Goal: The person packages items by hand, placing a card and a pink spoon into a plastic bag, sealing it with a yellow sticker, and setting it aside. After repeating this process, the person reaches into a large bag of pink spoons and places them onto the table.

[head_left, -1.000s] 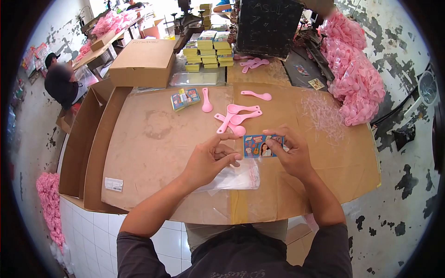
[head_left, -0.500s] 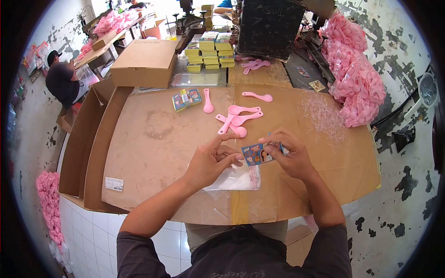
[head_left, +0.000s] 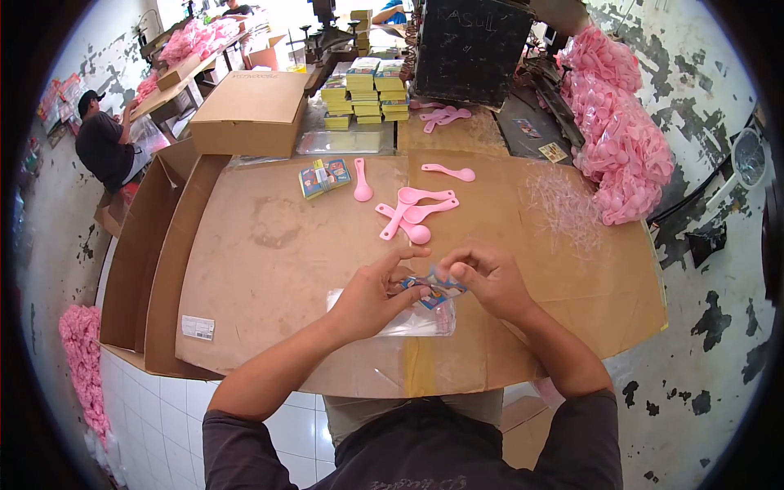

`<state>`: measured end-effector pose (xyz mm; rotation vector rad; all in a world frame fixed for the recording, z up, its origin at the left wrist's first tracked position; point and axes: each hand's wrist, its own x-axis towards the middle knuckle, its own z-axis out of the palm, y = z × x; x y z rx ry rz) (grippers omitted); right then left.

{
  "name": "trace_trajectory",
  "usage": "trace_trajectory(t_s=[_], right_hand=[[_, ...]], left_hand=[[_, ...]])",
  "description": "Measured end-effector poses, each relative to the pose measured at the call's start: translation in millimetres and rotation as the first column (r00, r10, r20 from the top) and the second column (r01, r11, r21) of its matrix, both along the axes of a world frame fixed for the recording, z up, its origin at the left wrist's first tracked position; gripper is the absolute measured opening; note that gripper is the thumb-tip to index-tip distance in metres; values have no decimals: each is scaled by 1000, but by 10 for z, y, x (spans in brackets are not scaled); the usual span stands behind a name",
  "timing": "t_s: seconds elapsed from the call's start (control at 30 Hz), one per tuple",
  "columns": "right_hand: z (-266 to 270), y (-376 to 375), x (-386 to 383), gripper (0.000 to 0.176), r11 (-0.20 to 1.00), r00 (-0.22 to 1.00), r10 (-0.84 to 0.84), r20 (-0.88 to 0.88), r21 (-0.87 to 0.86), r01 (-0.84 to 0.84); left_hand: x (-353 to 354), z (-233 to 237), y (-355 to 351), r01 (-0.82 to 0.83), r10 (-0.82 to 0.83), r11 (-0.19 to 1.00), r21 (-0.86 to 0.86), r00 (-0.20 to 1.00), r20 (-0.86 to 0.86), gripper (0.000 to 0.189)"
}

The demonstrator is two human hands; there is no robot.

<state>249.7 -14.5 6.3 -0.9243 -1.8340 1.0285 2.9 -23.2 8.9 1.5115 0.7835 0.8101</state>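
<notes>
The printed card (head_left: 433, 290) sits tilted between our 2 hands, just above the clear bag (head_left: 404, 324). Our right hand (head_left: 490, 282) pinches its right edge, and our left hand (head_left: 371, 298) closes its fingers on the left edge. The bag lies flat on the cardboard sheet (head_left: 269, 269); we cannot tell whether the card is in its mouth.

Two hands (head_left: 371, 296) (head_left: 487, 282), one printed card (head_left: 433, 291), one clear bag (head_left: 412, 324), one closed carton (head_left: 253, 110)

Packing workshop: bagged pink spoons (head_left: 621, 139), cartons (head_left: 253, 110)
</notes>
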Motion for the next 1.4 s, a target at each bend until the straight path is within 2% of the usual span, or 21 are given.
trace_trajectory(t_s=[0.03, 0.1, 0.13, 0.17, 0.27, 0.37, 0.47, 0.53, 0.6, 0.63, 0.73, 0.83, 0.93, 1.0, 1.03, 1.13, 1.23, 1.4], right_hand=[[70, 67, -3, 27, 981, 995, 63, 76, 177, -76], [218, 134, -37, 23, 981, 990, 137, 26, 133, -139], [308, 135, -68, 20, 987, 985, 130, -112, -84, -140], [363, 148, -95, 18, 941, 966, 91, -242, -298, -163], [341, 321, -72, 16, 980, 987, 49, -156, -183, -78], [571, 274, -184, 19, 999, 969, 11, 245, -45, 1], [493, 560, -200, 24, 927, 932, 277, 232, 190, -323], [393, 1042, -98, 25, 942, 933, 197, 302, 205, -266], [289, 1383, -81, 26, 973, 946, -56, 320, 229, -20], [234, 1502, -107, 27, 951, 916, -263, 301, 244, 193], [-214, 2051, 132, 25, 894, 731, -330, 597, 447, 38], [-123, 2111, 88, 27, 910, 699, -343, 627, 406, 83], [104, 1829, 17, 33, 819, 864, -408, 293, 536, 205], [285, 1446, 16, 39, 959, 961, -238, 140, 190, 210], [373, 1225, 18, 42, 985, 985, -171, 39, 8, 171], [624, 530, -70, 50, 982, 984, -67, -168, -186, 35], [601, 276, -73, 47, 976, 903, -181, -389, -185, 115], [466, 201, -53, 46, 980, 893, -182, -411, -155, 129]], left_hand=[[-10, -6, 2, 5, -5, 1000, -8, 1000, 19, 51], [-24, -16, 12, -8, 10, 1000, -30, 997, 74, 49], [-11, -23, 16, -26, 31, 999, -47, 993, 111, 48], [-5, -34, 19, -43, 53, 997, -66, 988, 147, 47], [-15, -88, 60, -106, 115, 992, -61, 981, 154, 42], [-19, -174, 119, -122, 145, 987, -104, 958, 247, 39], [-63, -115, 147, -148, 178, 980, -132, 950, 255, 34], [-66, -135, 169, -157, 188, 978, -137, 949, 252, 33], [-57, -160, 179, -143, 177, 979, -149, 950, 257, 31], [-65, -165, 188, -128, 166, 980, -154, 951, 263, 30], [-73, -136, 180, -125, 156, 983, -132, 952, 265, 28], [-64, -78, 139, -124, 154, 985, -116, 941, 300, 27], [-63, -67, 121, -99, 137, 987, -129, 933, 334, 27], [-72, -50, 122, -73, 120, 985, -154, 939, 323, 28], [-77, -26, 121, -57, 109, 983, -175, 946, 305, 29], [-46, -82, 98, -22, 75, 983, -182, 954, 291, 30], [-15, -45, 36, 20, 34, 983, -184, 958, 285, 31], [2, -53, -11, 64, -5, 976, -208, 963, 270, 31]])
